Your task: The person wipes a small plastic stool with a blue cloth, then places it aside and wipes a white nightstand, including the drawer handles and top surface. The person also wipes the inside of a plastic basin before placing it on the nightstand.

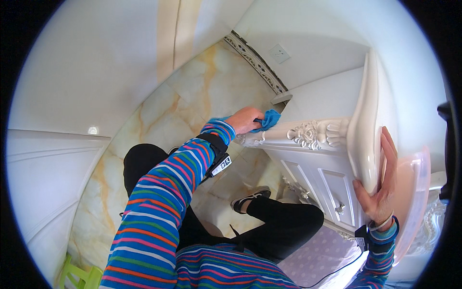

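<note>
My left hand [246,121] is closed around a crumpled blue cloth [269,120]. It presses the cloth to the lower part of the carved corner post of a white bedside cabinet [306,159]. Silver-toned rose carving [312,134] runs along that post above the cloth. At the right, my right hand [382,193] grips the edge of the cabinet's glossy moulded top [364,144], thumb on the near side and fingers over the upper surface. The cabinet's front has panels and ornate metal handles [339,208].
Behind the cabinet is a wall with a socket [279,53] and a patterned skirting strip [256,61]. A white panelled door or cupboard [54,173] borders the marbled tile floor [187,94]. A green plastic stool [81,274] stands lower left; a pink translucent tray-like object [409,202] is beside my right hand.
</note>
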A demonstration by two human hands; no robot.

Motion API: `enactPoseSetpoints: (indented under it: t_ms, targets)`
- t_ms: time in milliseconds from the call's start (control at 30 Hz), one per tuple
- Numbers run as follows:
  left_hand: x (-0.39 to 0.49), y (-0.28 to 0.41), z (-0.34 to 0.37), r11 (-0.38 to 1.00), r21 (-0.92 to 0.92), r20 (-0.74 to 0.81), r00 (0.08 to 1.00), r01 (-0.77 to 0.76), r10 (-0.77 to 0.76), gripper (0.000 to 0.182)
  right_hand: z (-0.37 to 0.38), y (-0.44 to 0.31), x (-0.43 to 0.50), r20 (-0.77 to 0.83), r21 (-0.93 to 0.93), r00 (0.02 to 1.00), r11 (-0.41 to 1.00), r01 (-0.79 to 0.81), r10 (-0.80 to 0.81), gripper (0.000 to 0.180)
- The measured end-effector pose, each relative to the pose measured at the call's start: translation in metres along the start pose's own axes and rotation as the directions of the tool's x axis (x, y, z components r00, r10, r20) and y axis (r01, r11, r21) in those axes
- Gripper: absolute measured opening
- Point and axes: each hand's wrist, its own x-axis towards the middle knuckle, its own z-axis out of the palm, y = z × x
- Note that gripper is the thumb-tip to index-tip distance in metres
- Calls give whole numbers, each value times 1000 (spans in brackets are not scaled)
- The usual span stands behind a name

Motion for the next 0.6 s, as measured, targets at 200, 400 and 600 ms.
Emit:
enactPoseSetpoints:
  t_ms: [200, 400, 600]
  targets:
    - [7, 19, 2, 912, -406, -181, 972, 63, -148, 26, 0, -3, 3, -9, 41, 1000, 999, -6, 6, 82]
    - [34, 84, -15, 702, -701, -238, 969, -121, -71, 32, 0, -1, 2, -23, 33, 1000, 999, 19, -18, 82]
    - [35, 84, -18, 810, -579, -292, 951, -94, -98, 28, 0, 2, 2, -23, 35, 1000, 999, 4, -3, 84]
